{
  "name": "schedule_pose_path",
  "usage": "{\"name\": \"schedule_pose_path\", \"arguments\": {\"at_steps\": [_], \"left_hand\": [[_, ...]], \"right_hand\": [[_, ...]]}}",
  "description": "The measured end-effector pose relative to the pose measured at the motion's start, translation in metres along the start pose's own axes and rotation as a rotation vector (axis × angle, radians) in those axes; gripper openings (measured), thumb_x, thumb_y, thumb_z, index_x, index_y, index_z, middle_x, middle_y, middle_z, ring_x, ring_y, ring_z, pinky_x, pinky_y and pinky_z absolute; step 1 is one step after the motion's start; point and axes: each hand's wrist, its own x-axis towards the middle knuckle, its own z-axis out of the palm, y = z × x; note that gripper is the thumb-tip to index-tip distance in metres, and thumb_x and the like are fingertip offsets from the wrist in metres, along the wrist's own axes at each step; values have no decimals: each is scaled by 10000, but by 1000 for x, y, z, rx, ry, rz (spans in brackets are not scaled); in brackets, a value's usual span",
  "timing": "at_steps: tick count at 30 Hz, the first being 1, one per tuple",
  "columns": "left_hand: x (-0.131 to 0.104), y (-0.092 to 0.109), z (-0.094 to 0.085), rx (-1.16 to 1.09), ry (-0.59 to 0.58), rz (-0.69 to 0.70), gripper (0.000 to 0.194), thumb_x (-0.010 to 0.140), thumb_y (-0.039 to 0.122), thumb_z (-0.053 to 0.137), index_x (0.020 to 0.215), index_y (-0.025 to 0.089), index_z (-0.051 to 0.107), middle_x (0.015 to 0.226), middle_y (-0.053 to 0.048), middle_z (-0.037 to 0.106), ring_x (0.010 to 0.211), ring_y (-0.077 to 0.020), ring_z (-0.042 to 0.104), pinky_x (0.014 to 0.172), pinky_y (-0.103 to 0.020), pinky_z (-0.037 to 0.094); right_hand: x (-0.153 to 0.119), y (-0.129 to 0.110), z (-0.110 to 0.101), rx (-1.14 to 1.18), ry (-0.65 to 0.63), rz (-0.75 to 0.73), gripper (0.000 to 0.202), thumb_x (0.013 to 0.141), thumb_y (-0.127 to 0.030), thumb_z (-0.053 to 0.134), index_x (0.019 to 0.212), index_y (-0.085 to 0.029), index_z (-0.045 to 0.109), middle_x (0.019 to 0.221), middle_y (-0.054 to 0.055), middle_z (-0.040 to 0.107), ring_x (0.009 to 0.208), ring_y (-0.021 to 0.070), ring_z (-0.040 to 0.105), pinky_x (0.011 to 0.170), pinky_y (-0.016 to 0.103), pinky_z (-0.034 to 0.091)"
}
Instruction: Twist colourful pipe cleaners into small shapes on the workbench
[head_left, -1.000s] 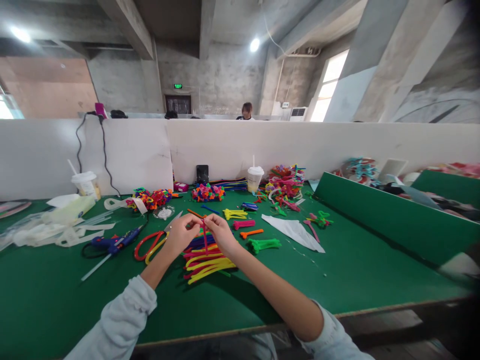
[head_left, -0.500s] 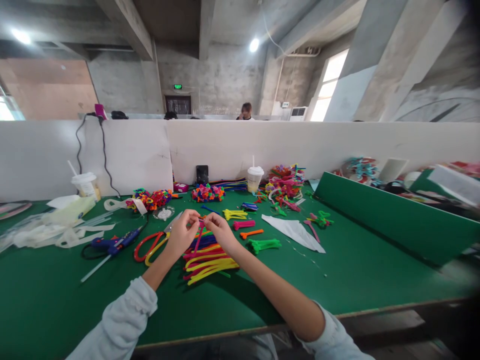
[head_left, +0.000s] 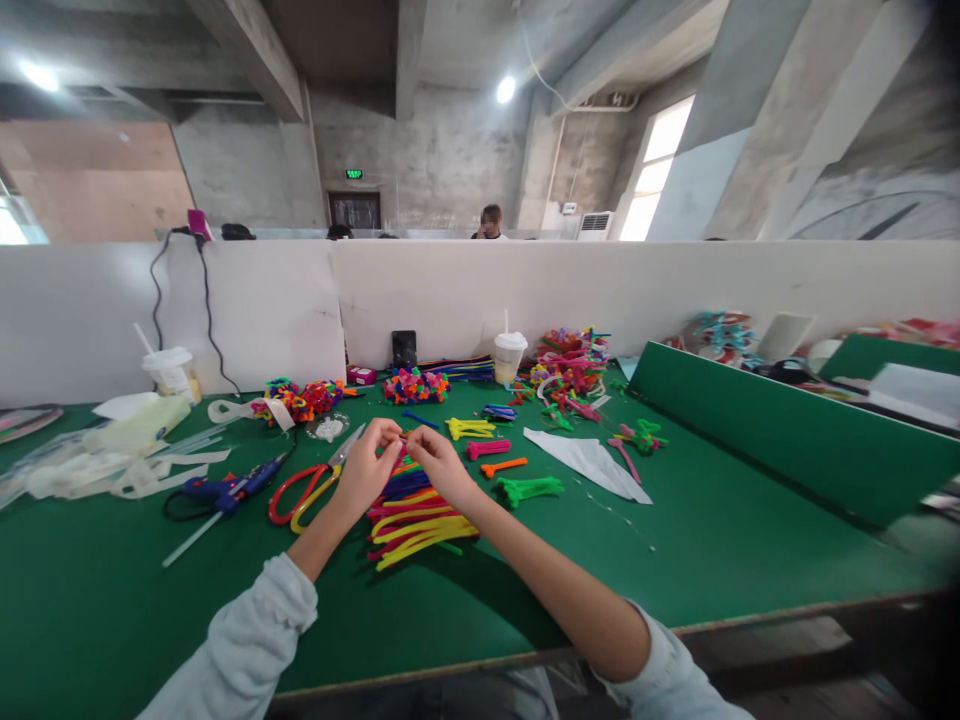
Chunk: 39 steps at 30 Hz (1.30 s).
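I see the left hand (head_left: pixel 367 468) and right hand (head_left: pixel 444 468) pinching a fuzzy pink stem (head_left: pixel 403 451), back from the bench's (head_left: pixel 480 625) near edge; red-and-yellow-handled scissors (head_left: pixel 321 486) crowd the left wrist, velvety stems (head_left: pixel 424 525) below.

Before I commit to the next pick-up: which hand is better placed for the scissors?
Probably the left. The left hand is beside the scissors; the right hand lies beyond it and would have to cross. Both seem to pinch a pink piece, so the left must let go first.
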Motion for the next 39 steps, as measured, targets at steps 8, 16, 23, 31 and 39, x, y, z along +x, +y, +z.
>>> {"name": "schedule_pose_path", "arguments": {"at_steps": [8, 16, 23, 31, 39], "left_hand": [[-1, 6, -1, 19, 0, 8, 92, 763, 228, 447, 839, 189, 481, 773, -12, 559, 724, -137, 569, 628, -236, 452], [0, 4, -1, -35, 129, -45, 126, 740, 252, 477, 846, 191, 505, 736, 0, 570, 652, -131, 577, 586, -235, 474], [2, 5, -6, -121, 205, -142, 122, 728, 264, 494, 820, 184, 492, 692, 19, 541, 561, -122, 591, 542, -235, 472], [5, -1, -3, -339, 246, -228, 194, 688, 255, 530, 851, 172, 465, 621, 54, 503, 509, -108, 577, 523, -238, 498], [10, -15, -8, -495, 401, -307, 229, 648, 258, 573, 828, 161, 470, 616, 74, 462, 488, -65, 533, 526, -240, 525]], "right_hand": [[1, 2, 3, 127, 52, 38, 168, 733, -304, 501, 640, -178, 440, 613, -43, 391, 574, 91, 350, 552, 222, 295], [0, 2, 5, 111, 13, 107, 197, 731, -366, 502, 683, -177, 474, 630, -33, 440, 589, 98, 393, 578, 230, 322], [-2, 6, 4, -74, -150, 62, 207, 749, -334, 481, 627, -175, 430, 592, -41, 396, 547, 86, 345, 530, 217, 288], [-2, -5, -1, -223, -110, 11, 202, 786, -331, 426, 651, -180, 422, 582, -46, 374, 538, 90, 328, 508, 217, 271], [4, 1, -17, -283, -92, 86, 233, 776, -365, 438, 638, -179, 457, 554, -48, 378, 511, 88, 321, 488, 217, 266]]}}
